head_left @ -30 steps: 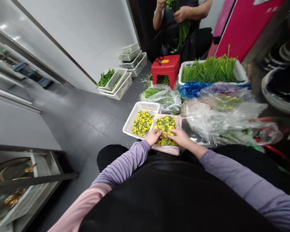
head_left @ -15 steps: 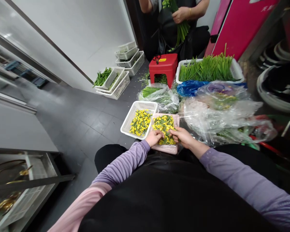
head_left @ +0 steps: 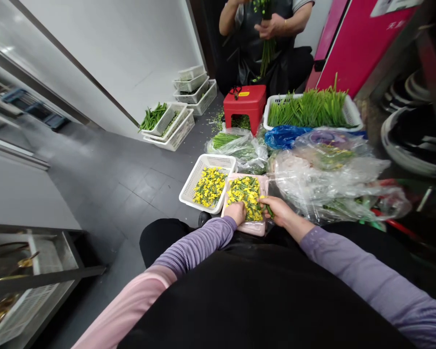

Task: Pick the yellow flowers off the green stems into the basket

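Observation:
A pink tray (head_left: 257, 228) in front of my lap bears a layer of small green pieces with yellow flowers (head_left: 244, 191), looking like baby cucumbers. My left hand (head_left: 236, 212) rests over the tray's near left part, fingers curled down among them; what it grips is hidden. At the tray's right edge my right hand (head_left: 278, 211) is closed, thumb and fingers pinching a few green pieces with a yellow tip. A white perforated basket (head_left: 185, 194) with more of the yellow-flowered pieces stands against the tray's left side.
Clear plastic bags (head_left: 312, 182) of greens lie to the right. Beyond stand a red stool (head_left: 245, 99) with scissors on it and a white basket (head_left: 353, 114) of green stalks. Stacked baskets (head_left: 178, 138) line the wall. A co-worker (head_left: 272, 29) holds a green bunch opposite.
My left hand has shifted right and down over the tray, fingers now turned under. My right hand has moved slightly right, with green pieces now showing in it. The co-worker's bunch has shifted.

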The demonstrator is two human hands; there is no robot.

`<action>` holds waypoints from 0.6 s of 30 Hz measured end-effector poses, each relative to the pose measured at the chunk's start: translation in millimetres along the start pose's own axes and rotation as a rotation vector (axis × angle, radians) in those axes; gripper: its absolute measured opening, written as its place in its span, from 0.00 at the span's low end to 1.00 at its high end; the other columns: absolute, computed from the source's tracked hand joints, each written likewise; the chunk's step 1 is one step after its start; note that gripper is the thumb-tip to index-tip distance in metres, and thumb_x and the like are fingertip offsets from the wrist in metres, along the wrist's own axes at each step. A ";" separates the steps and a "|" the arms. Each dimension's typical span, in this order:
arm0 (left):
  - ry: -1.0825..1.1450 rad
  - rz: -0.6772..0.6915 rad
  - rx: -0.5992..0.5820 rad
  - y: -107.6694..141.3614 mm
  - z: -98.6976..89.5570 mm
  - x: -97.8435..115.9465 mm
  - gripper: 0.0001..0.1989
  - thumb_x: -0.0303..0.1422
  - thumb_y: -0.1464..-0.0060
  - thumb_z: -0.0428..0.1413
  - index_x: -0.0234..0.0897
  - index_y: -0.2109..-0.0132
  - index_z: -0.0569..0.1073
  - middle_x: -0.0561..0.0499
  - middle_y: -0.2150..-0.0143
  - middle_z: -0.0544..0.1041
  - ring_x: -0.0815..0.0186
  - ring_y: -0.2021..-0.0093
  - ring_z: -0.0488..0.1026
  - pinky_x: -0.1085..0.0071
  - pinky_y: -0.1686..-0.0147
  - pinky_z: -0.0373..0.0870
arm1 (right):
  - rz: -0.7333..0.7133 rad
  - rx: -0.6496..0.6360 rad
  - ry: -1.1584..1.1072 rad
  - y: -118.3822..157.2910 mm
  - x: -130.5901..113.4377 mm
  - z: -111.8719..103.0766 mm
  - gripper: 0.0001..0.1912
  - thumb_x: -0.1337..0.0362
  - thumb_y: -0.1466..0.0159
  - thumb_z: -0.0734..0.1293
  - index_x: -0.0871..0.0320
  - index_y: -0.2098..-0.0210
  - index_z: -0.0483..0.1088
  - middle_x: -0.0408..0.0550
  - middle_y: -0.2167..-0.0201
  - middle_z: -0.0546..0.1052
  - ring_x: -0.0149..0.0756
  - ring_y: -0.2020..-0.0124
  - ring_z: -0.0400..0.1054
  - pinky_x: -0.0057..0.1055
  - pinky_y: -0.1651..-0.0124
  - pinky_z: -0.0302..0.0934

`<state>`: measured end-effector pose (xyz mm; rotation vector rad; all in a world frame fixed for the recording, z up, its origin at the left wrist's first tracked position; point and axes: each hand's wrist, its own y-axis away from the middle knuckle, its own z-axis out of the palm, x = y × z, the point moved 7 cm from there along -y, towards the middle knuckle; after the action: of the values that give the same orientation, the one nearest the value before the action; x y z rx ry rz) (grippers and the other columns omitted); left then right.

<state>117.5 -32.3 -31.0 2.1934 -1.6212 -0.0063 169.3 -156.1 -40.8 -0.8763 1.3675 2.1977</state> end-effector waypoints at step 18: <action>0.382 0.187 0.080 29.8 -33.4 14.0 0.09 0.32 0.51 0.47 0.34 0.70 0.70 0.56 0.79 0.66 0.75 0.78 0.59 0.79 0.75 0.58 | 0.069 -0.138 -0.049 6.6 16.9 25.7 0.10 0.71 0.52 0.68 0.61 0.76 0.60 0.37 0.86 0.63 0.20 0.89 0.49 0.18 0.89 0.40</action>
<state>102.9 -41.5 12.6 1.9394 -1.6143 0.5066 145.3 -135.6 -39.9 -0.8288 1.2531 2.3737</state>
